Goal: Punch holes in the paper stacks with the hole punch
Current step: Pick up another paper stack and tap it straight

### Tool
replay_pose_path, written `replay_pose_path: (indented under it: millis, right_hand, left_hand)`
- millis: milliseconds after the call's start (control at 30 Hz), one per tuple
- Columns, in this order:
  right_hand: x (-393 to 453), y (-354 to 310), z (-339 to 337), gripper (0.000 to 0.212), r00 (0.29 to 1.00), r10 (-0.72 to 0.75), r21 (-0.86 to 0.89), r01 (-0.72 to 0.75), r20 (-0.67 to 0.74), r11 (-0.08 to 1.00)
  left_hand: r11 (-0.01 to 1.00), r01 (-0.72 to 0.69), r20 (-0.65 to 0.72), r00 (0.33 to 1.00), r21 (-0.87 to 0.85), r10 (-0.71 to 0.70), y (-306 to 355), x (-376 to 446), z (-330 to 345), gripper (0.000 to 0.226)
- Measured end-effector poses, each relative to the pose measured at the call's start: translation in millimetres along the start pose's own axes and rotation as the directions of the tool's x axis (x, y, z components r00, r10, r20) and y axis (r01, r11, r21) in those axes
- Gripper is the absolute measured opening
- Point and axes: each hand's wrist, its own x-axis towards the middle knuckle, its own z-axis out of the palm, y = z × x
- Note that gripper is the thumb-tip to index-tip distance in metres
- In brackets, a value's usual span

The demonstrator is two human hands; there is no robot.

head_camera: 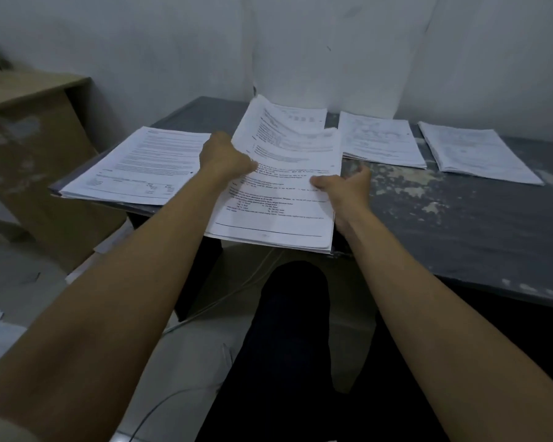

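Left hand (225,156) grips the left edge of the centre paper stack (278,199), fingers curled under, thumb on top. Right hand (344,186) holds the same stack at its right edge, thumb pressed on the top sheet, fingers behind the edge. Stack tilted, near end overhanging the dark worn table (460,224). Upper sheets bowed up at the far end. Another stack (134,167) lies flat just left, two more (380,138) (479,151) flat to the right. Cardboard box (29,148) far left. Hole punch not visible.
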Motion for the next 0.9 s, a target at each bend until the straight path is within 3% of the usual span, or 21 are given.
replay_pose_path:
  millis: [100,167,333,533,733,900]
  right_hand:
    - [9.8,-23.6,-17.8,0.059,0.984,0.062,0.168,-0.091,0.167,0.982]
    - [16.1,-45.3,-31.4,0.041,0.975,0.022,0.159,-0.058,0.221,0.986]
    - [26.4,-106.2,-66.4,0.032,0.962,-0.227,-0.089,0.243,0.154,0.966]
    - [20.7,-139.3,-103.3,0.025,0.892,-0.437,-0.125,0.449,0.111,0.885]
    - [19.0,-106.3,-120.1,0.033,0.917,-0.399,-0.147,0.393,-0.013,0.908]
    - [23.0,-100.5,-117.7,0.028,0.914,-0.403,-0.128,0.396,-0.041,0.909]
  left_hand:
    - [0.943,-0.024,0.088,0.995,-0.332,0.056,11.0,-4.4,-7.0,0.043]
    - [0.881,-0.099,0.100,0.981,-0.463,0.163,24.0,-11.3,-9.7,0.037]
    - [0.745,-0.284,0.041,0.922,-0.603,0.384,65.3,-28.5,-5.3,0.039]
    - [0.618,-0.403,-0.053,0.862,-0.675,0.504,103.3,-39.9,16.8,0.035]
    - [0.700,-0.362,0.019,0.881,-0.616,0.472,96.5,-44.8,51.3,0.046]
    - [0.706,-0.385,-0.038,0.890,-0.595,0.454,102.2,-48.5,62.3,0.029]
